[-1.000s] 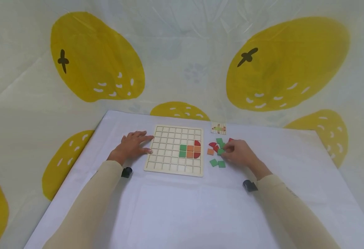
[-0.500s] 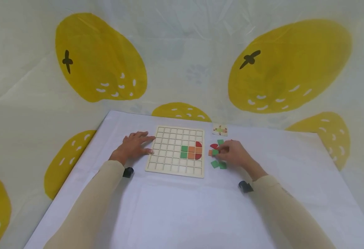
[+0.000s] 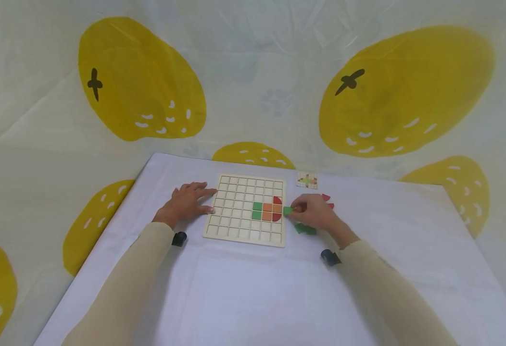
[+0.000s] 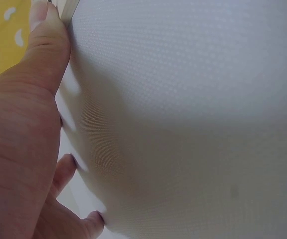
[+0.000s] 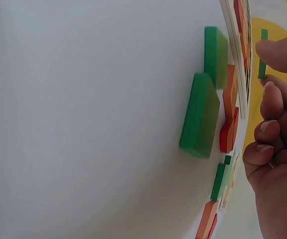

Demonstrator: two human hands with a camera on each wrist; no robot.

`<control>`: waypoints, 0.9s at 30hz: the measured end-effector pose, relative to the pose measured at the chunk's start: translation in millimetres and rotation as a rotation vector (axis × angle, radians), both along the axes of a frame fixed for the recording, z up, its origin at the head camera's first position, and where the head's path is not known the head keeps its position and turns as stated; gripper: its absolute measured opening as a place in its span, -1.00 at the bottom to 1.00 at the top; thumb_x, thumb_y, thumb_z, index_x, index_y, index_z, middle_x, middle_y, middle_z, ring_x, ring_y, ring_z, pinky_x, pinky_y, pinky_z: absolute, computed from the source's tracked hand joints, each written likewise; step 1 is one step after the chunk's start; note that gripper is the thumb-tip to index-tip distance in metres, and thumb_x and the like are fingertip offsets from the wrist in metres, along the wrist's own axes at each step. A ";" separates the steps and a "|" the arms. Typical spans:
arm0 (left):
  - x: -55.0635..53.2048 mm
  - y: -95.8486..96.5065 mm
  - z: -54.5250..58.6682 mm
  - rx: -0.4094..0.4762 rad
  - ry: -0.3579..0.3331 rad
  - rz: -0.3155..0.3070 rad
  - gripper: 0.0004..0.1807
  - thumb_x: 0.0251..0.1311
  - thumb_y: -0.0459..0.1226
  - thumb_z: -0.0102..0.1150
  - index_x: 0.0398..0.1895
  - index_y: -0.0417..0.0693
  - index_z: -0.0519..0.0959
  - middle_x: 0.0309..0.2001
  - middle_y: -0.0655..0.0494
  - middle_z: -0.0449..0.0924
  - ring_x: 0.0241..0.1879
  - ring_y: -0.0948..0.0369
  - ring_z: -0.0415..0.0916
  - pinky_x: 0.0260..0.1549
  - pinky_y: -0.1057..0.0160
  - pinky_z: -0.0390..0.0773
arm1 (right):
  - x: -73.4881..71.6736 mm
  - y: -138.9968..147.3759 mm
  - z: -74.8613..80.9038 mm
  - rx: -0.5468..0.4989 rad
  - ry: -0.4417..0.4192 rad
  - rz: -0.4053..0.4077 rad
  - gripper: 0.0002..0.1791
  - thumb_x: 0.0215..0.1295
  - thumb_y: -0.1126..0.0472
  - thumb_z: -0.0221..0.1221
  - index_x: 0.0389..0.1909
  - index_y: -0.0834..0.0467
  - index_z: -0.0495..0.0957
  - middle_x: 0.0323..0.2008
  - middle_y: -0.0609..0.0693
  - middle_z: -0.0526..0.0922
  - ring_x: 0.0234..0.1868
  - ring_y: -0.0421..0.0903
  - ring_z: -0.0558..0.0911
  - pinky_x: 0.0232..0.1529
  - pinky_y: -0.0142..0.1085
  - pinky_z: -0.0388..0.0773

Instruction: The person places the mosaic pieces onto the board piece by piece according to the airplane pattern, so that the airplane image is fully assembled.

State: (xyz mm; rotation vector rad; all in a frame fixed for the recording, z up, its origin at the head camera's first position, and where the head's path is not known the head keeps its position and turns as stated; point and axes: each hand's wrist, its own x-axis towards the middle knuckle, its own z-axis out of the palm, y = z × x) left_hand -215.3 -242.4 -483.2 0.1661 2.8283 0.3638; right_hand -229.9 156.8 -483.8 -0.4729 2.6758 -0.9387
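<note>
A pale wooden grid board (image 3: 231,211) lies on the white table, with green, orange and red tiles set in its right part. At the board's left edge rests my left hand (image 3: 186,202), fingers spread; the left wrist view shows the thumb (image 4: 46,47) against the edge. Just beyond the right edge, my right hand (image 3: 315,211) pinches a green square tile (image 3: 287,211) between thumb and finger. The right wrist view has that green tile (image 5: 263,54) raised off the table. Loose green tiles (image 3: 306,229) lie below this hand, and red pieces (image 3: 326,197) show behind it.
A small pattern card (image 3: 307,180) lies behind the loose pieces, near the table's back edge. Orange (image 5: 230,92) and red pieces (image 5: 229,132) lie beside the green ones in the right wrist view. A patterned sheet (image 3: 253,86) hangs behind the table.
My right hand has moved left from the loose pieces towards the board, carrying the green tile. My left hand has stayed at the board's edge.
</note>
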 end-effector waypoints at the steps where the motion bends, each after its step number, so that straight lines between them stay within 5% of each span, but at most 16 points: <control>1: 0.4 -0.1 0.4 0.000 0.003 -0.001 -0.17 0.25 0.22 0.31 0.58 0.46 0.29 0.67 0.01 0.09 0.61 -0.26 0.01 0.53 -0.50 -0.09 | 0.0 -2.1 -0.1 0.002 -0.002 -0.004 -0.67 0.24 0.06 0.46 -0.04 0.14 0.76 -0.33 0.01 0.64 -0.27 -0.04 0.57 -0.32 -0.31 0.55; 16: -1.0 -1.2 -3.6 -0.003 0.002 -0.013 -0.16 0.23 0.25 0.31 0.58 0.47 0.29 0.67 0.01 0.10 0.61 -0.26 0.03 0.52 -0.51 -0.07 | 2.4 -25.3 -3.0 0.023 0.008 -0.015 -0.62 0.24 0.01 0.44 0.01 0.11 0.75 -0.25 -0.01 0.66 -0.17 -0.03 0.58 -0.20 -0.29 0.56; 27: 0.2 -2.3 -5.0 -0.002 0.027 -0.016 -0.17 0.24 0.24 0.31 0.58 0.48 0.29 0.67 0.01 0.11 0.60 -0.25 0.03 0.52 -0.52 -0.08 | 2.9 -39.1 -2.4 0.033 0.040 -0.012 -0.71 0.24 -0.01 0.45 -0.11 0.06 0.76 -0.33 -0.03 0.63 -0.23 -0.04 0.56 -0.30 -0.29 0.51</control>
